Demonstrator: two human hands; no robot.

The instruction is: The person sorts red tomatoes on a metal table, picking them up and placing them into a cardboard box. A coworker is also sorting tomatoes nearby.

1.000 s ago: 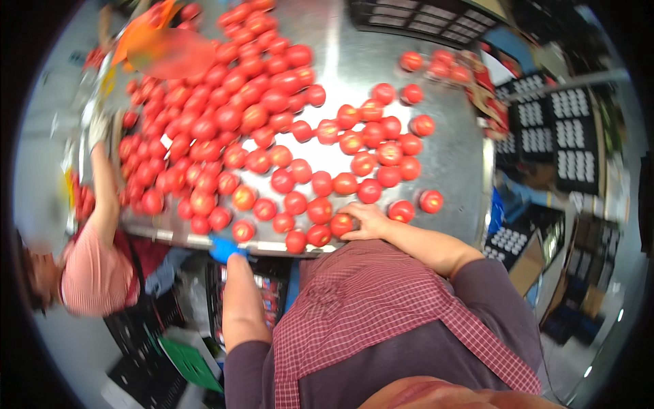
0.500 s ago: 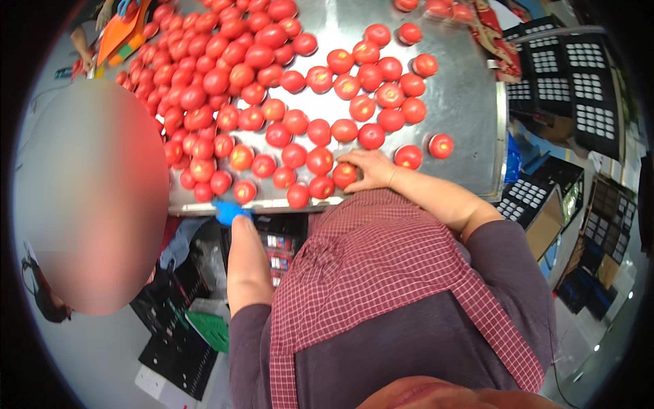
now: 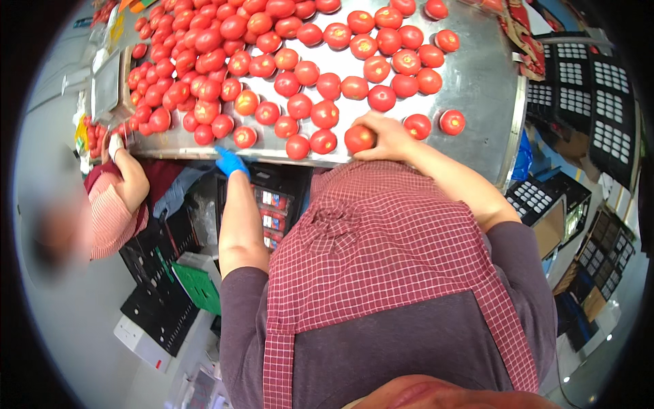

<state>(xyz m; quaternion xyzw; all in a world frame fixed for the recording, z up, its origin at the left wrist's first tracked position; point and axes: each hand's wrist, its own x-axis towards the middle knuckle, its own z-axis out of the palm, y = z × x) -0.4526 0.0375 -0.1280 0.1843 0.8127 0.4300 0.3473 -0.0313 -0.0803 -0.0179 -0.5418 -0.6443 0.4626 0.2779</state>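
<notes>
At the table (image 3: 480,88)'s near edge, my right hand (image 3: 387,136) clasps 1 tomato (image 3: 360,139), likely light, slick, bruisable: best cupped round its sides. My left hand (image 3: 231,162)'s grip I can't tell.

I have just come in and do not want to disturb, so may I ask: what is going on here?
A person's bare right hand has its fingers around one round red tomato near the front edge of a shiny grey metal table; whether it is lifted, I cannot tell. The blue-gloved left hand is at the same edge, with no tomato in it. Many loose red tomatoes cover the table, most densely at the left, where another person's striped sleeve shows.
</notes>
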